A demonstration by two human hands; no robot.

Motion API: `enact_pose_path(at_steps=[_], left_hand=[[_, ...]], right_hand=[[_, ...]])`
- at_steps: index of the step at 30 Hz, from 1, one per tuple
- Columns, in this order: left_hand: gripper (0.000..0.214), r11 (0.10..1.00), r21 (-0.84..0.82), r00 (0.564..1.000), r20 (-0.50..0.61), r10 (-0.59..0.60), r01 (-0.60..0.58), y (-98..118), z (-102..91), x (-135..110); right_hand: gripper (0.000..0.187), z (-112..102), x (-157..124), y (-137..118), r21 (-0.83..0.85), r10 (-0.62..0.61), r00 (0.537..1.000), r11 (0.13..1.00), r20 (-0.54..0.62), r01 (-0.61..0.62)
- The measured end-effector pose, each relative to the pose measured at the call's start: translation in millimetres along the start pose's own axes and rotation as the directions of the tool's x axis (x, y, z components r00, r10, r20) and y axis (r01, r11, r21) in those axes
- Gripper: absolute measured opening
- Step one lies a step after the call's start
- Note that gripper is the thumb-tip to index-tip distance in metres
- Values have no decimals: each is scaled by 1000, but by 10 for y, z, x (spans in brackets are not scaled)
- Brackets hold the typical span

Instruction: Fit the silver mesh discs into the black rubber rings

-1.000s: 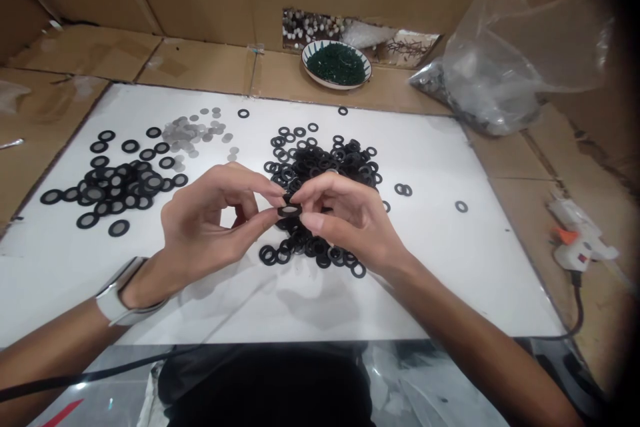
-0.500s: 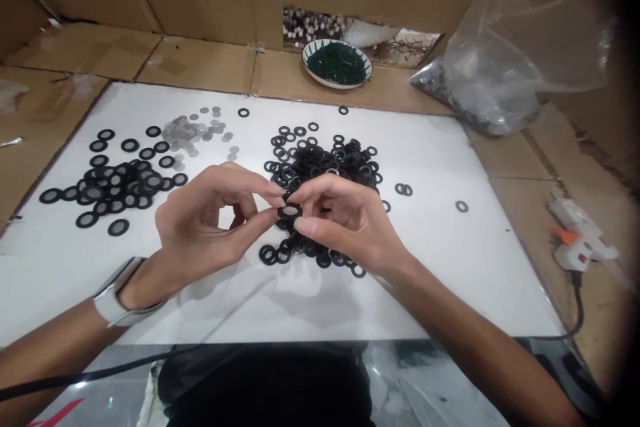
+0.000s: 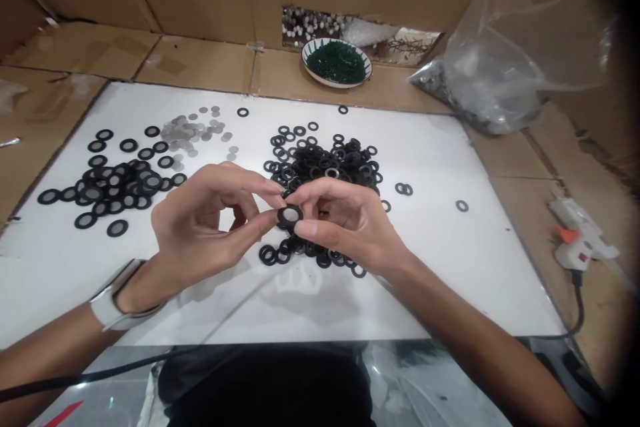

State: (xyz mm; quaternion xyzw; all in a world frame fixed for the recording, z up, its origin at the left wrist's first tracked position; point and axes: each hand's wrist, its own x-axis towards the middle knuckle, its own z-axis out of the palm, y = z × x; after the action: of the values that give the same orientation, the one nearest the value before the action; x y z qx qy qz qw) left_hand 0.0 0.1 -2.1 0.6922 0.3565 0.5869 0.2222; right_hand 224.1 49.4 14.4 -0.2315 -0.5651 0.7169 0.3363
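Observation:
Between both hands is a black rubber washer (image 3: 289,215) with a grey mesh disc filling its centre. My left hand (image 3: 210,217) pinches its left edge with thumb and forefinger. My right hand (image 3: 345,220) grips the right edge in the same way, thumb toward me. Beneath and behind the fingers lies a heap of black ring washers (image 3: 345,157), partly hidden by my right hand. To the left sits a pile of washers with grey centres (image 3: 114,183). Loose grey mesh discs (image 3: 185,130) are scattered behind my left hand.
The white board (image 3: 450,273) rests on cardboard. A bowl of dark green bits (image 3: 336,61) stands behind it. At the right are a clear plastic bag (image 3: 495,73) and a white power plug (image 3: 573,253) with a cable. Stray washers (image 3: 404,189) lie right of the heap.
The held washer has tipped so its face shows more fully toward me. Both hands keep their pinch in nearly the same place.

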Motion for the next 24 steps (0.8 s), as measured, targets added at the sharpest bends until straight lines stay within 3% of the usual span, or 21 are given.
enact_pose_path(at_steps=[3,7,15,24], left_hand=[[36,999,-9,999,-11,-38,38,17,9,6],[40,1000,-21,1000,-21,19,-19,-4,14,4],[41,999,22,999,-23,-47,48,14,21,-9],[58,999,38,1000,0,18,-18,-34,-33,-24]], right_hand=[[24,-7,3,-10,24,12,1000,1000,11,-12],[25,-22,5,13,45,13,1000,999,23,-14],[23,-29,27,57,83,-14,999,996,45,10],[24,-29,12,44,62,-34,998,998,44,31]])
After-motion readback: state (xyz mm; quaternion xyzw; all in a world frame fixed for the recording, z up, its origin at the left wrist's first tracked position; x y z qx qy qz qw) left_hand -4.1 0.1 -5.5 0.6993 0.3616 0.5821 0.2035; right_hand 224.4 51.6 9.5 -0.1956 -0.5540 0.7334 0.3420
